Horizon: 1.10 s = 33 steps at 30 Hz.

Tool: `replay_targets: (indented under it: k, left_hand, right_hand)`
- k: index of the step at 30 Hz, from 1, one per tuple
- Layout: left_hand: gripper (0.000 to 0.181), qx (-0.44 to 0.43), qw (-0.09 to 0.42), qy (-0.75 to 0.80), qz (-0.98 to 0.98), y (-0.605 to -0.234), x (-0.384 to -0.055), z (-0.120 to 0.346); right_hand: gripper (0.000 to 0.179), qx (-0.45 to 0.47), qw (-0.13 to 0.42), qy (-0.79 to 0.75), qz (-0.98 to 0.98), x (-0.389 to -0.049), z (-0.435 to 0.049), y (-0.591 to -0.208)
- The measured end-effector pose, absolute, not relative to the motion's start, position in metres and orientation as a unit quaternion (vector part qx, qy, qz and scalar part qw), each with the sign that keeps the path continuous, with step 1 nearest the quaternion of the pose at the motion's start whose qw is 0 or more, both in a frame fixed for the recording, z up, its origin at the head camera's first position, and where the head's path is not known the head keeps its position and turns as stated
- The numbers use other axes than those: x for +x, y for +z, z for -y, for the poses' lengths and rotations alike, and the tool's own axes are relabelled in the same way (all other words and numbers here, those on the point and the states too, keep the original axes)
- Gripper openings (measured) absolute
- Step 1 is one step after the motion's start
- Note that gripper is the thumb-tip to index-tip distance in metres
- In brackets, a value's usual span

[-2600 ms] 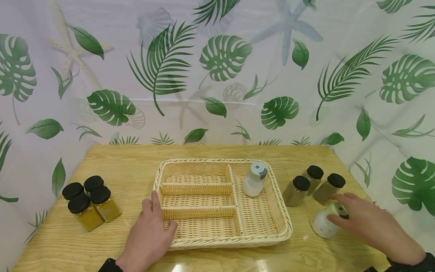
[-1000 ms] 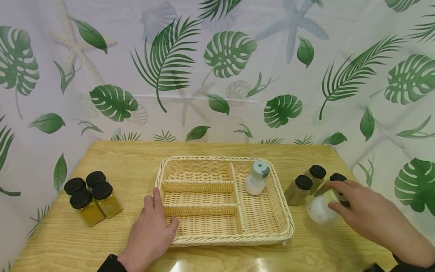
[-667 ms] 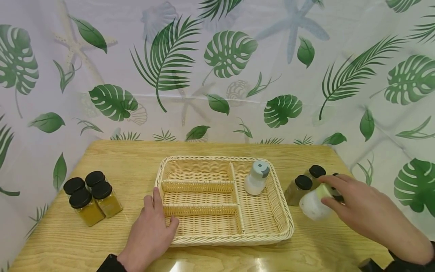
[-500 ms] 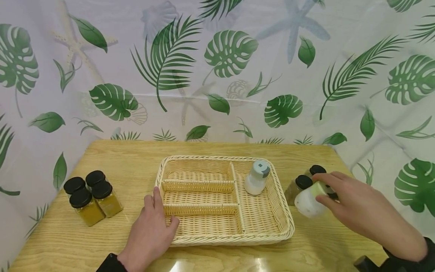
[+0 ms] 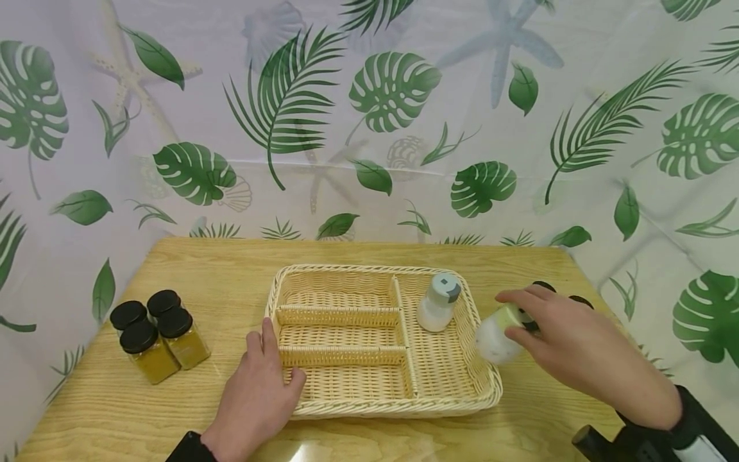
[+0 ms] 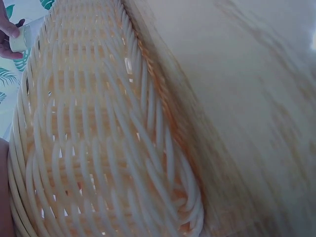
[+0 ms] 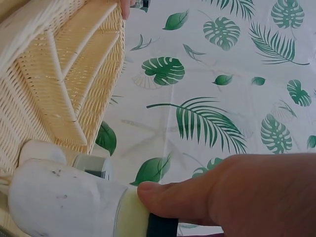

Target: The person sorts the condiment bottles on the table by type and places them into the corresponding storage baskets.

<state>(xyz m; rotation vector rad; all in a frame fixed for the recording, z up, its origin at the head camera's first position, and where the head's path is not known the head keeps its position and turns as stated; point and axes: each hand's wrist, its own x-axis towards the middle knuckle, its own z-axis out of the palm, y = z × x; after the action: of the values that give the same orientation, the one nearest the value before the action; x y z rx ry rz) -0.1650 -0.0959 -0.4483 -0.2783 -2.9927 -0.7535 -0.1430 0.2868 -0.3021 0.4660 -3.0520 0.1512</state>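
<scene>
My right hand (image 5: 589, 356) pinches the yellow-green and dark lid of a white seasoning shaker (image 5: 493, 340) between thumb and fingers. The shaker tilts, its base toward the basket, and overlaps the right rim in the head view. In the right wrist view the white shaker body (image 7: 64, 202) fills the lower left. My left hand (image 5: 254, 391) holds the left rim of a divided wicker basket (image 5: 346, 405), thumb inside, fingers at the outer edge. A white shaker with a grey lid (image 5: 437, 305) stands in the basket's right compartment.
Several black-lidded jars (image 5: 151, 359) with yellow contents stand at the left of the wooden table (image 5: 213, 256). Black-lidded jars (image 5: 581, 300) on the right are mostly hidden behind my right hand. A leaf-print cloth (image 5: 369, 147) hangs behind the table.
My right hand has lifted the shaker off the table on the right, tilted it and carried it left to the basket's right rim. My left hand stays at the left rim.
</scene>
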Motion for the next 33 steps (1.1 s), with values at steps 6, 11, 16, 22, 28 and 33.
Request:
replay_targets:
  k: [6,11,16,22,28,33]
  left_hand:
    - [0.090,-0.087,0.022,-0.239,0.967,-0.450,-0.166,0.096]
    - [0.090,-0.086,0.023,-0.240,0.967,-0.451,-0.166,0.096]
    - [0.090,-0.088,0.022,-0.244,0.966,-0.450,-0.166,0.095]
    - [0.090,-0.085,0.022,-0.239,0.967,-0.451,-0.166,0.096]
    - [0.091,-0.079,0.016,-0.238,0.968,-0.452,-0.167,0.096]
    - [0.092,-0.075,0.014,-0.236,0.969,-0.452,-0.167,0.095]
  right_hand:
    - [0.045,0.156,0.019,0.062,0.986,-0.147,-0.277,-0.304]
    - [0.044,0.161,0.018,0.067,0.984,-0.151,-0.269,-0.309]
    - [0.043,0.173,0.025,0.066,0.982,-0.156,-0.261,-0.314]
    - [0.042,0.192,0.034,0.064,0.979,-0.164,-0.253,-0.321]
    - [0.043,0.199,0.024,0.062,0.978,-0.170,-0.247,-0.334]
    - [0.044,0.189,0.001,0.061,0.980,-0.173,-0.244,-0.344]
